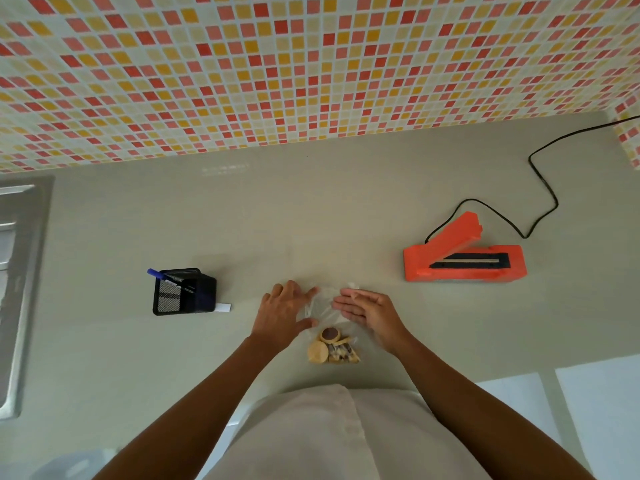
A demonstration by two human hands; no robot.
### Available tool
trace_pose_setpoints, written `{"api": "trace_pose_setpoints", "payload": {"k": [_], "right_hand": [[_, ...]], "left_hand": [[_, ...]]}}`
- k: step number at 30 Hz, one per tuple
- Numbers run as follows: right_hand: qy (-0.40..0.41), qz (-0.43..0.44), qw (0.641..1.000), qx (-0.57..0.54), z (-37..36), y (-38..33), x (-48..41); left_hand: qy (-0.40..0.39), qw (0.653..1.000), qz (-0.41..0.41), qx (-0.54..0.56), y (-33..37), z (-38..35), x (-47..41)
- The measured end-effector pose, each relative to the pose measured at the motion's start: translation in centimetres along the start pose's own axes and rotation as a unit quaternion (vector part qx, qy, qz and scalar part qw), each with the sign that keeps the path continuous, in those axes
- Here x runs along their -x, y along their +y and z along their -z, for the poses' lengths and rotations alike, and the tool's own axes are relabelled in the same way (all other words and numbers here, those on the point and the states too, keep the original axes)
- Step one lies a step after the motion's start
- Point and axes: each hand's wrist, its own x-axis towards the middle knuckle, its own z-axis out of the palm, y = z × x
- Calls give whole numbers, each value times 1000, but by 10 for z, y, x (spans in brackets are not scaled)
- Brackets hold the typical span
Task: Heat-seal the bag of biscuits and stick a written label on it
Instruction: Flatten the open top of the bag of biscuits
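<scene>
Here the clear bag of biscuits (330, 336) lies on the worktop (346, 209), its empty top pressed flat under both hands. Left hand (284, 311) and right hand (369, 311) rest open-palmed, fingers spread, gripping nothing. Right of the bag sits the orange heat sealer (464, 261), lid raised; left, a mesh pen holder (183, 292) beside a blank white label (223, 308). No writing is readable.

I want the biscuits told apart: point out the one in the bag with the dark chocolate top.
It is the round biscuit at the top of the pile in the clear bag, nearest the hands. Its face is dark brown; the other round biscuit below is plain and pale.
</scene>
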Motion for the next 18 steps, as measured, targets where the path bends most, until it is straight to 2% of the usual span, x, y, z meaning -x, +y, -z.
{"api": "trace_pose_setpoints", "payload": {"k": [6,7,9,12,14,18], "right_hand": [[12,13,996,-88,1,3,2],[12,13,996,-92,1,3,2],[14,13,995,-100,1,3,2],[19,14,995,-100,0,2,2],[22,16,995,-98,-1,1,3],[23,20,997,-65,-2,0,6]], "left_hand": [[10,998,57,1,5,0,-4],[17,999,33,-1,7,1,-5],[27,997,-67,-6,11,4,-6],[22,977,-211,-22,8,0,-8],[12,974,-228,-16,6,-1,-8],[13,980,-196,-19,7,2,-7]]}}
